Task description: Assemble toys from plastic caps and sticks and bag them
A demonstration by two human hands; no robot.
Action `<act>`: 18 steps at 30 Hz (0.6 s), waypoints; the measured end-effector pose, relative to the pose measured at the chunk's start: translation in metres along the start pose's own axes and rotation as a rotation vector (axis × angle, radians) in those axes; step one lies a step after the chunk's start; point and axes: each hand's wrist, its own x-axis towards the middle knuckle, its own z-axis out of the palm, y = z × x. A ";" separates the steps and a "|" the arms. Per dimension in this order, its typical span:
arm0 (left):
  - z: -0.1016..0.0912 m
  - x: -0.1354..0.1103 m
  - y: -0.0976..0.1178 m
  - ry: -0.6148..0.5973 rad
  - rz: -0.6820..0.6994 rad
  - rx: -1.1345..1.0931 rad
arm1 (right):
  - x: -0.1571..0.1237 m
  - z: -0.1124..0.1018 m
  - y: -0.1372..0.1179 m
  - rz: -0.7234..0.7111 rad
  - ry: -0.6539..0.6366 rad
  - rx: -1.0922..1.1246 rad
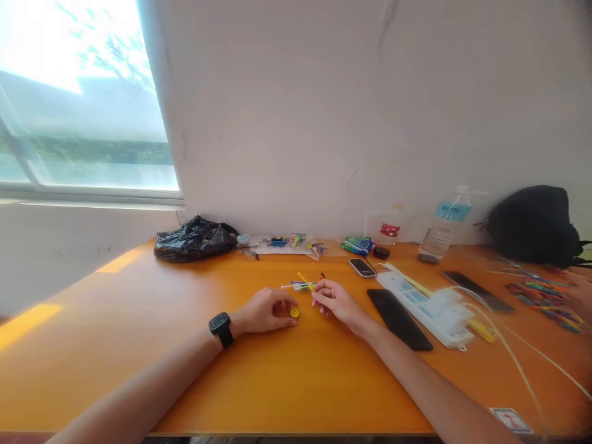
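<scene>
My left hand (266, 311), with a black watch on the wrist, rests on the orange table (139, 345), fingers curled down over a small yellow round piece (295, 312). My right hand (333, 300) is closed in a pinch on a thin yellow stick (305, 280) that points up and left. Just beyond the fingers lie several small coloured sticks (298, 285), white, blue and green, on the tabletop.
A black phone (398, 319) and a white power strip (428, 306) with cables lie right of my right hand. Along the wall sit a black plastic bag (194, 238), packets of small parts (289, 242), a water bottle (441, 234) and a black bag (534, 225).
</scene>
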 end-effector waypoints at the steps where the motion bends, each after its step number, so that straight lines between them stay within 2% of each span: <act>1: 0.000 0.000 0.000 0.015 0.002 0.003 | 0.000 0.001 -0.001 -0.030 0.017 -0.039; 6: -0.001 0.000 0.001 0.175 -0.008 0.112 | -0.001 0.007 0.001 -0.222 0.027 -0.273; 10: -0.006 -0.001 0.001 0.333 -0.022 0.180 | -0.004 0.015 0.007 -0.278 0.007 -0.337; 12: -0.007 -0.001 0.003 0.288 0.016 0.174 | -0.004 0.019 0.010 -0.285 -0.005 -0.339; 16: -0.004 -0.001 0.008 0.099 0.170 0.177 | -0.002 0.024 0.016 -0.335 -0.030 -0.402; 18: 0.000 -0.001 0.007 0.063 0.169 0.180 | 0.000 0.024 0.018 -0.357 -0.025 -0.437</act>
